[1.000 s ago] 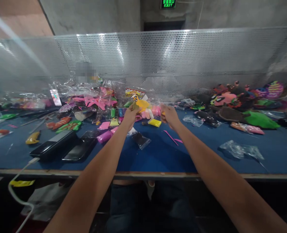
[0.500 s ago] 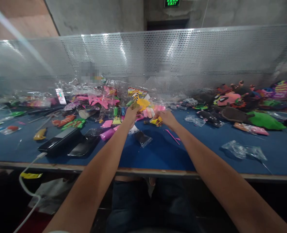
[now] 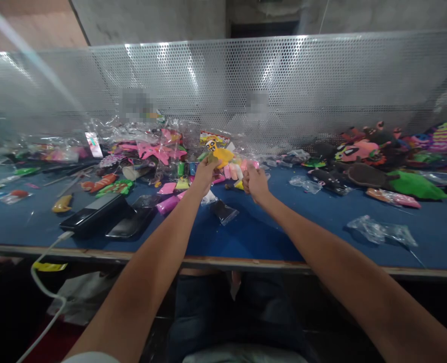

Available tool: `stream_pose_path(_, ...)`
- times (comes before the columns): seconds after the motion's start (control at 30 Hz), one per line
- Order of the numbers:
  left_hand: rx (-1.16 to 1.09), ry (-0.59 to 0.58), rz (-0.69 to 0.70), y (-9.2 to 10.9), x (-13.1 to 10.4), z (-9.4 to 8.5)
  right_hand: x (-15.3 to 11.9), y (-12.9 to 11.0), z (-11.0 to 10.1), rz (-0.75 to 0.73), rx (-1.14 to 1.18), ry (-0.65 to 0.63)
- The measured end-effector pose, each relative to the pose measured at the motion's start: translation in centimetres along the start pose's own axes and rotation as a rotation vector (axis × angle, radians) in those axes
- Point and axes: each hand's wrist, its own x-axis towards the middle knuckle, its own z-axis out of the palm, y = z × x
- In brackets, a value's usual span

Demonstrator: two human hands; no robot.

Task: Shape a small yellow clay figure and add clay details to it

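My left hand (image 3: 205,175) is closed on a yellow clay figure (image 3: 223,156) that has a white face with black marks, and lifts it over the table. To its right, my right hand (image 3: 257,184) has its fingers curled into a fist; whatever lies in them is hidden. Just left of the right hand is a yellow piece (image 3: 239,185), partly covered. Pink and peach packets (image 3: 231,171) lie behind the hands. A clear packet of black clay (image 3: 223,212) rests nearer to me.
A power bank (image 3: 93,212) with a white cable and a black phone-like slab (image 3: 132,222) lie at the left. Clay figures (image 3: 359,154) and a green piece (image 3: 416,185) are at the right, near crumpled clear plastic (image 3: 382,231). A perforated metal screen (image 3: 208,75) stands behind.
My right hand has drawn its fingers into a fist and turned slightly. The thin pink tools that lay below it no longer show on the table. The left hand still holds the yellow figure.
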Motion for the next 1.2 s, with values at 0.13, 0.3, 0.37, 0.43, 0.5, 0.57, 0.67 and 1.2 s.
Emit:
stream_pose_path(0.13, 0.008, 0.01, -0.005, 0.0, 0.0, 0.1, -0.4, -0.5, -0.3, 0.096, 0.183, -0.006)
stream_pose_path(0.3, 0.001, 0.015, -0.009, 0.2, -0.1, 0.0, -0.8, -1.6, -1.6, 0.187, 0.353, -0.171)
stream_pose_path(0.37, 0.005, 0.021, -0.01, 0.2, -0.1, -0.1, -0.9, -1.9, -1.9, 0.19, 0.337, -0.182)
stream_pose_path(0.43, 0.006, 0.021, -0.006, 0.1, -0.1, -0.1, -0.9, -2.0, -2.1, 0.182, 0.291, -0.171)
stream_pose_path(0.5, 0.011, 0.018, 0.0, 0.0, 0.0, -0.1, -0.9, -2.1, -2.1, 0.174, 0.267, -0.151)
stream_pose_path(0.57, 0.041, 0.024, 0.002, 0.0, 0.1, 0.0, -0.7, -2.1, -2.1, 0.155, 0.28, -0.142)
stream_pose_path(0.67, 0.135, 0.001, -0.07, 0.2, -0.1, 0.1, 0.0, -2.3, -2.9, 0.056, 0.314, -0.071)
stream_pose_path(1.2, 0.334, -0.055, -0.14, -0.3, -1.0, 1.3, 2.1, -1.0, -5.4, -0.099, -0.063, 0.112)
